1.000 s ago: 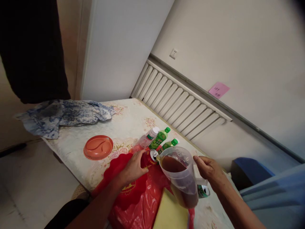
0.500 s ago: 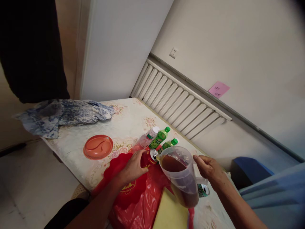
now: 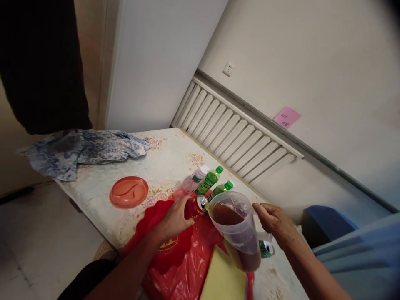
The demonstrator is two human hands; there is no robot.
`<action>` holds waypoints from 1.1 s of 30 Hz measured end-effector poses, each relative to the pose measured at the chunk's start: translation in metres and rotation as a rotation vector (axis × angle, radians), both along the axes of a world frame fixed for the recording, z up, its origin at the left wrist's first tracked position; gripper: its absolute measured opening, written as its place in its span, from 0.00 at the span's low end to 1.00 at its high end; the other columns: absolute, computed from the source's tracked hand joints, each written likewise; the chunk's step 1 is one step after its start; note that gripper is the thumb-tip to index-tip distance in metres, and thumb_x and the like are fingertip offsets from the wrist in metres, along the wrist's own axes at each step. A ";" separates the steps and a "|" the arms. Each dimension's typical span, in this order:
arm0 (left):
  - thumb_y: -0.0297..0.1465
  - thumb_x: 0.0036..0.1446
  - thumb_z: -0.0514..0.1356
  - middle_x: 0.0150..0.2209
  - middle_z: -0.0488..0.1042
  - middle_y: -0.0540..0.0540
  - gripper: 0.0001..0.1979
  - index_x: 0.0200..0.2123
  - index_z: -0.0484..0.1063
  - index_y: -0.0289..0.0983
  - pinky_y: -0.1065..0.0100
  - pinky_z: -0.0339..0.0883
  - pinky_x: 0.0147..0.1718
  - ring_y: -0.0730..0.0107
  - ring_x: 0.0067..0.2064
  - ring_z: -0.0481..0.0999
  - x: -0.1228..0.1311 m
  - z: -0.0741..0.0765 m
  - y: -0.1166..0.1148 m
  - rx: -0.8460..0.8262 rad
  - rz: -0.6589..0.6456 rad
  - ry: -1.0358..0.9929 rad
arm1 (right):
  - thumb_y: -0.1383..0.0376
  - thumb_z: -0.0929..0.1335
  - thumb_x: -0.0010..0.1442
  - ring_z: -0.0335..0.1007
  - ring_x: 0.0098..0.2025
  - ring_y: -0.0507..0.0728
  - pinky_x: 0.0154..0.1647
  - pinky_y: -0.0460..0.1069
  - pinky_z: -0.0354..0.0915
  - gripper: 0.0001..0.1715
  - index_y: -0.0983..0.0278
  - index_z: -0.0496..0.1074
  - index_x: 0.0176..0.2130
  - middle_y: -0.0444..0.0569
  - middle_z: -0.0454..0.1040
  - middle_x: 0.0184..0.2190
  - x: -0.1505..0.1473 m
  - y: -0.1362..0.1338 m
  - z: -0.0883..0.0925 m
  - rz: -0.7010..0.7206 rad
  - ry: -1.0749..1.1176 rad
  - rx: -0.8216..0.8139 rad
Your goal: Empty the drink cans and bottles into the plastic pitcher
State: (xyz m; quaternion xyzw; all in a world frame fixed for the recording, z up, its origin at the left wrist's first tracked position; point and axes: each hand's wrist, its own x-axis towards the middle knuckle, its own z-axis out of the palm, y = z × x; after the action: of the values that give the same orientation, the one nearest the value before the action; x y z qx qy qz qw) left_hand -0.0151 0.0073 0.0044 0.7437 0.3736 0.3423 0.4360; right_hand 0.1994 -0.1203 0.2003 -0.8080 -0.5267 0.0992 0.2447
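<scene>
My right hand (image 3: 274,218) is closed round the handle of a clear plastic pitcher (image 3: 240,239) of brown liquid. The pitcher tilts left, and its spout meets the opened top of a red drink can (image 3: 193,209). My left hand (image 3: 173,221) curves round that can's near left side, its fingertips partly hidden behind it. Under the left forearm lies a red scalloped tray (image 3: 153,218) with a gold print. Beneath the pitcher are red plastic sheeting (image 3: 190,266) and a yellow pad or board (image 3: 220,279).
Behind the can stand a clear white-capped bottle (image 3: 190,181) and two green bottles, one a green bottle (image 3: 210,180) at the back. An orange plate (image 3: 128,191), a patterned cloth (image 3: 100,150) and a green can (image 3: 266,248) rest on the flowered tablecloth (image 3: 168,146). A radiator (image 3: 231,129) lines the wall.
</scene>
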 end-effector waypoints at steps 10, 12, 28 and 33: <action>0.28 0.44 0.62 0.61 0.66 0.43 0.36 0.58 0.59 0.44 0.68 0.55 0.61 0.60 0.64 0.63 0.001 -0.005 0.001 0.050 0.002 -0.032 | 0.43 0.62 0.55 0.45 0.19 0.49 0.21 0.47 0.44 0.29 0.59 0.52 0.17 0.38 0.51 0.13 0.002 0.000 -0.001 -0.006 -0.015 -0.021; 0.28 0.44 0.62 0.61 0.66 0.43 0.36 0.58 0.59 0.44 0.67 0.55 0.61 0.61 0.63 0.63 0.001 -0.004 0.001 0.053 0.000 -0.030 | 0.43 0.61 0.55 0.46 0.19 0.49 0.21 0.47 0.45 0.29 0.59 0.52 0.17 0.38 0.52 0.14 0.002 0.000 -0.001 -0.011 -0.023 -0.030; 0.27 0.41 0.63 0.58 0.70 0.42 0.34 0.56 0.65 0.46 0.61 0.59 0.59 0.54 0.61 0.67 0.002 -0.011 0.002 0.057 0.032 -0.166 | 0.43 0.62 0.55 0.45 0.19 0.49 0.21 0.47 0.44 0.29 0.59 0.51 0.18 0.38 0.51 0.14 0.007 0.001 -0.004 -0.011 -0.030 -0.033; 0.26 0.40 0.63 0.58 0.70 0.42 0.35 0.55 0.66 0.46 0.59 0.59 0.59 0.53 0.61 0.67 0.003 -0.013 0.002 0.034 0.038 -0.217 | 0.44 0.62 0.55 0.45 0.19 0.49 0.20 0.47 0.44 0.29 0.59 0.51 0.17 0.38 0.51 0.14 0.010 0.002 -0.006 0.012 -0.024 -0.015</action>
State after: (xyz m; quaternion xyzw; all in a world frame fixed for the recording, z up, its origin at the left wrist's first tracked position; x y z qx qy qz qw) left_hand -0.0121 0.0094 -0.0086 0.7022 0.3323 0.4355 0.4547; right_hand 0.2093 -0.1182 0.1943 -0.8078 -0.5336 0.0950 0.2319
